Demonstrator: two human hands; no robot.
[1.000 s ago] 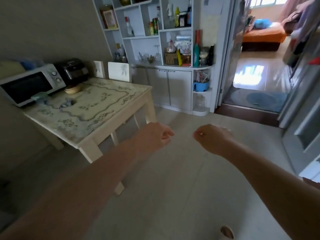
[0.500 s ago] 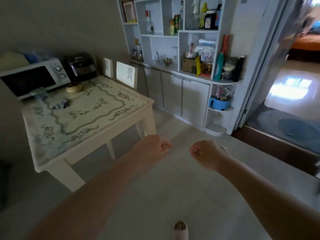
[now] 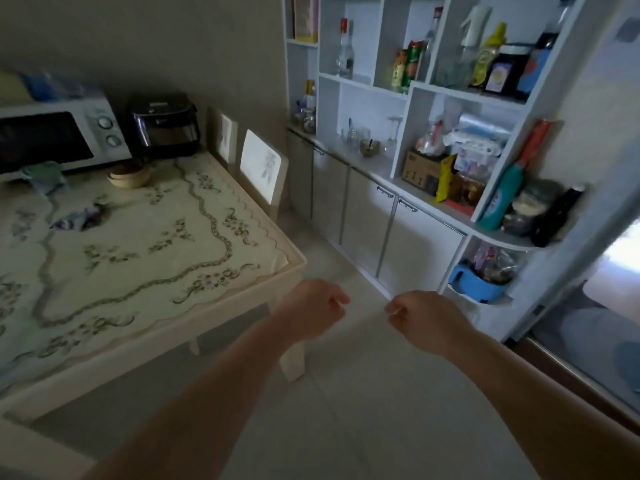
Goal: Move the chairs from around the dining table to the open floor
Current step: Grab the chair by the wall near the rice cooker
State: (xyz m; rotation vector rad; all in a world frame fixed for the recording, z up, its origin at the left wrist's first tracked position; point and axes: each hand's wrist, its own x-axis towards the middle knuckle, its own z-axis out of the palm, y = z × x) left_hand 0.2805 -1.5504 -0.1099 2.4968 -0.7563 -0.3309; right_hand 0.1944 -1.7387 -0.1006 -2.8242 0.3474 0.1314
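Two white chairs stand tucked against the far side of the dining table (image 3: 291, 263); only their backs show, the nearer chair (image 3: 262, 169) and the farther chair (image 3: 227, 136). A flowered cloth covers the table top. My left hand (image 3: 313, 311) and my right hand (image 3: 424, 318) are stretched out in front of me over the floor, just past the table's near right corner. The fingers of both hands are curled and hold nothing. Both hands are well short of the chairs.
A microwave (image 3: 59, 133), a rice cooker (image 3: 162, 124) and a small bowl (image 3: 129, 175) sit on the table's far side. A white shelf cabinet (image 3: 381, 220) full of bottles lines the right wall. A doorway (image 3: 588, 327) opens at right. Pale tile floor (image 3: 363, 410) lies ahead.
I have walked closer to the table and turned left; the table and cabinet now fill more of the view. Both hands stay curled, held out in front.
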